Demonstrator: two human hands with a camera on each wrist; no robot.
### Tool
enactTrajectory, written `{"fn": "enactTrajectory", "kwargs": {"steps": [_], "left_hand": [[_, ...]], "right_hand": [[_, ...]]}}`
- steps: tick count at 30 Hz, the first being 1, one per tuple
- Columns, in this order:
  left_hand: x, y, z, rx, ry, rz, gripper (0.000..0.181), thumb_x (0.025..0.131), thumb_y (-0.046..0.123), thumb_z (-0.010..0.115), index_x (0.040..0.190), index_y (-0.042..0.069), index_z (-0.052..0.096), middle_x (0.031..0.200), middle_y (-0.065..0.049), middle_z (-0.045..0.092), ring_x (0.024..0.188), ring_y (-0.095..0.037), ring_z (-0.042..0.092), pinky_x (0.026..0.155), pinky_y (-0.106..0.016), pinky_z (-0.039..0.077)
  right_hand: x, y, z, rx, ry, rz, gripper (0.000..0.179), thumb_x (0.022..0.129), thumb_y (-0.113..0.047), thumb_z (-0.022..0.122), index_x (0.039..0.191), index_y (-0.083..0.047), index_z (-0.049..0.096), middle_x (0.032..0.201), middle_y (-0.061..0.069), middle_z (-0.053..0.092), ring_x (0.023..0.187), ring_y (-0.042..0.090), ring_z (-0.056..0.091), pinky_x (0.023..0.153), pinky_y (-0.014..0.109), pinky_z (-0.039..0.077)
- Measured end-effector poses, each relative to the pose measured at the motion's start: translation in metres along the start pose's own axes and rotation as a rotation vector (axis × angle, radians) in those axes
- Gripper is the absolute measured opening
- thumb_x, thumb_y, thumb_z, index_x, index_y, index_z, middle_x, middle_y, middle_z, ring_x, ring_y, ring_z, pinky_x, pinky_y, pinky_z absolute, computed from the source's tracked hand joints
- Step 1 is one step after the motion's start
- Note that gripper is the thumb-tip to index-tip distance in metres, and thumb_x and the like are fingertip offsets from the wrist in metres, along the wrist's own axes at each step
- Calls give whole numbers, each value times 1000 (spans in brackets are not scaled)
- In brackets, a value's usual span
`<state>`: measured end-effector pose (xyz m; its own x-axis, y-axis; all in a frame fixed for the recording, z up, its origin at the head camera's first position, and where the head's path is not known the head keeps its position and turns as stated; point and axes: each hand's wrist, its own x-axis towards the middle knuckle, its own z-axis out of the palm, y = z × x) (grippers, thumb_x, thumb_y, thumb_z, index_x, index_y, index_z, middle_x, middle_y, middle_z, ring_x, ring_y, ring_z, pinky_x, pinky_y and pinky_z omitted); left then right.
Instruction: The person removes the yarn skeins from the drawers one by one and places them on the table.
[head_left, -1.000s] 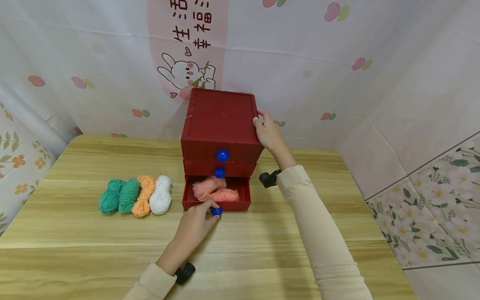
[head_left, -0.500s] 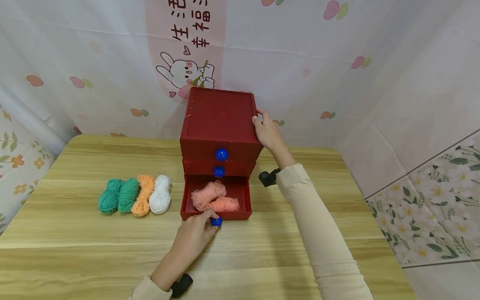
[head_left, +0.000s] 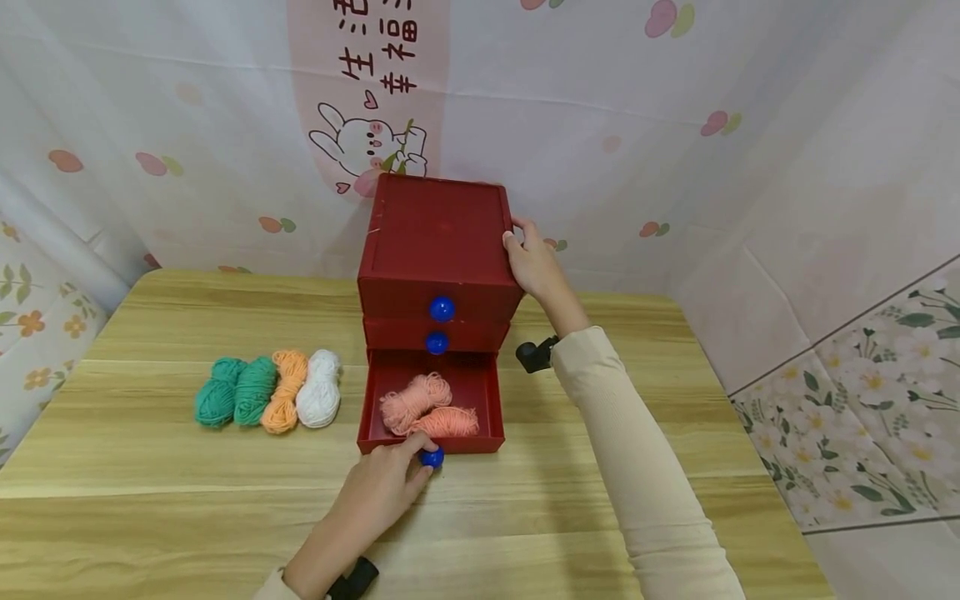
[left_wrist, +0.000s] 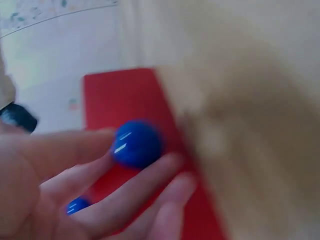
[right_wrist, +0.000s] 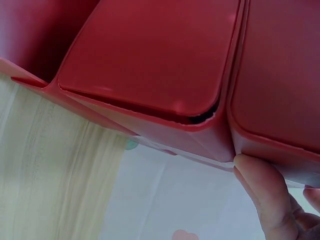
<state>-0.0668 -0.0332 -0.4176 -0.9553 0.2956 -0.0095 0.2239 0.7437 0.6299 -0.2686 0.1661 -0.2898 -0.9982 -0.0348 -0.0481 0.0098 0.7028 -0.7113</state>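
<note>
A red cabinet (head_left: pixel 442 229) of three stacked drawers stands at the back of the table. Its bottom drawer (head_left: pixel 483 386) is pulled out and bears a pale pink yarn skein (head_left: pixel 414 403) and a coral one (head_left: pixel 450 422). My left hand (head_left: pixel 375 492) pinches that drawer's blue knob (head_left: pixel 432 457) between thumb and fingers; the left wrist view shows the same knob (left_wrist: pixel 138 145) close up. At the cabinet's right side, my right hand (head_left: pixel 536 265) grips the top edge, thumb on the rim. The right wrist view shows a fingertip (right_wrist: pixel 250 167) against the red side wall.
Left of the cabinet, two green skeins (head_left: pixel 219 392), an orange skein (head_left: pixel 285 390) and a white skein (head_left: pixel 319 389) lie side by side on the wooden table (head_left: pixel 600 500). A printed curtain (head_left: pixel 562 150) hangs right behind the cabinet.
My left hand has drawn the bottom drawer further out towards me, so more of its floor and both skeins show. The right hand stays on the cabinet.
</note>
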Motion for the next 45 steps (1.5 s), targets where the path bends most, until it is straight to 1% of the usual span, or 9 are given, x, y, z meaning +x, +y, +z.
{"fn": "enactTrajectory", "kwargs": {"steps": [3, 6, 8, 13, 18, 24, 27, 32, 45], "left_hand": [[3, 5, -15, 4, -67, 5, 15, 84, 17, 68, 99, 18, 67, 56, 7, 46, 47, -7, 38, 43, -21, 29], [11, 9, -29, 7, -83, 4, 9, 85, 19, 66, 94, 17, 68, 52, 8, 42, 45, -7, 37, 44, -21, 27], [18, 9, -37, 2, -52, 8, 3, 86, 18, 65, 88, 16, 68, 49, 7, 38, 44, -7, 35, 43, -20, 27], [39, 0, -45, -1, 57, 31, 2, 84, 11, 65, 85, 13, 64, 62, 3, 50, 57, -12, 44, 49, -21, 35], [54, -8, -41, 61, 62, 19, 21, 82, 12, 67, 103, 9, 64, 79, -5, 58, 79, -23, 51, 57, -29, 42], [66, -15, -29, 183, 17, -27, 37, 82, 21, 70, 114, 5, 59, 100, -14, 64, 88, -30, 57, 72, -41, 51], [71, -18, -24, 183, -2, -45, 38, 82, 20, 69, 114, 2, 58, 102, -18, 63, 89, -33, 57, 75, -43, 50], [77, -21, -17, 186, -12, -22, 36, 82, 15, 69, 110, -3, 57, 99, -21, 64, 88, -36, 60, 79, -45, 50], [78, -20, -17, 181, -32, -27, 38, 80, 16, 71, 111, -1, 56, 94, -19, 65, 84, -30, 63, 73, -41, 52]], "right_hand": [[0, 0, 0, 3, 1, 0, 51, 101, -36, 28, 148, -17, 21, 127, 16, 52, 111, 27, 54, 94, 44, 43], [0, 1, 0, 7, -3, 0, 51, 101, -36, 28, 148, -17, 20, 127, 16, 52, 110, 27, 55, 93, 44, 44], [0, 0, 0, 8, -11, -2, 51, 101, -36, 28, 148, -18, 19, 128, 16, 52, 110, 27, 55, 92, 44, 44], [-1, 0, 0, 10, -17, -8, 52, 101, -36, 28, 148, -17, 18, 130, 17, 51, 111, 28, 55, 92, 44, 45], [-1, 0, 0, 18, -17, -11, 51, 101, -36, 28, 148, -18, 19, 128, 16, 52, 110, 27, 55, 92, 44, 45], [-1, 0, 0, 21, -13, -15, 51, 101, -35, 28, 148, -17, 20, 128, 16, 53, 110, 27, 56, 92, 43, 45], [-1, 0, 0, 17, -9, -19, 51, 101, -35, 28, 148, -18, 20, 129, 16, 52, 111, 27, 55, 93, 44, 45], [0, 1, 0, 14, -8, -20, 51, 101, -35, 28, 148, -18, 20, 132, 16, 50, 113, 27, 54, 95, 44, 43], [0, 1, 0, 17, -8, -13, 51, 101, -36, 29, 148, -18, 20, 133, 16, 49, 115, 26, 53, 96, 44, 42]]}}
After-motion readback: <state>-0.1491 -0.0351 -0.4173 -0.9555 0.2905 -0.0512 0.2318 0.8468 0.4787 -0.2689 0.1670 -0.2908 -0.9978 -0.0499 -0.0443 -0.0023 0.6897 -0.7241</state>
